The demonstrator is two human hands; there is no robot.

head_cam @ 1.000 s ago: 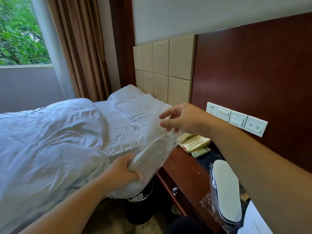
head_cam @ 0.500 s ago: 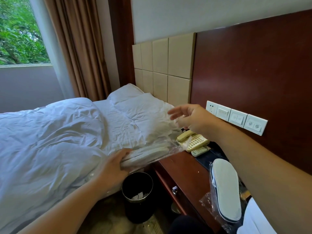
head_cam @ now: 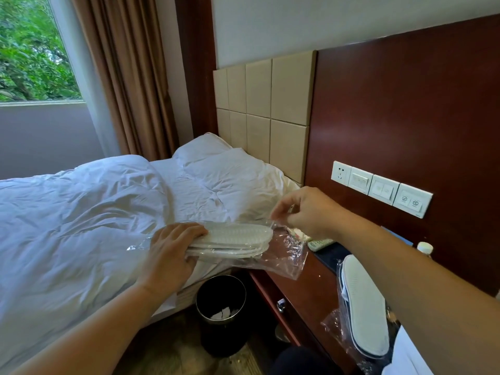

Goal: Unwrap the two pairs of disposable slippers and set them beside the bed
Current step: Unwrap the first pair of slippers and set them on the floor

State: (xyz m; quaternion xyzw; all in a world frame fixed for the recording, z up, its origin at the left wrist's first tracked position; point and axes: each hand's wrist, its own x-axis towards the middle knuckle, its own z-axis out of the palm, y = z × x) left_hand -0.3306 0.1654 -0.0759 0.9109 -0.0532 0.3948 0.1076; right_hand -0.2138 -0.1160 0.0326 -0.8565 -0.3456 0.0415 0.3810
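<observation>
The left hand (head_cam: 173,253) grips one end of a flat stack of white slippers (head_cam: 238,238). Its fingers (head_cam: 192,231) are curled over the top sole and the thumb is hidden beneath. The stack is held level above the near edge of the bed (head_cam: 81,226), with its far end pointing toward the dark wooden worktop (head_cam: 305,290).

The right hand (head_cam: 308,215) is just beyond that far end, finger and thumb pinched together on the upper edge of the clear plastic wrapper (head_cam: 286,258). The film is crumpled and hangs below and to the right of the slippers' tips, over the corner of the worktop (how much of the stack lies inside it I cannot tell).

A second pair (head_cam: 365,307), in its own clear bag, lies sole up farther right on the worktop, near the right forearm. A remote control (head_cam: 320,242) lies on the worktop behind the right hand, below a row of white wall switches (head_cam: 381,188). On the floor between bed and worktop stands a black bin (head_cam: 221,339) with scraps of white paper in it. White pillows (head_cam: 230,171) lie against the padded headboard (head_cam: 270,104).
</observation>
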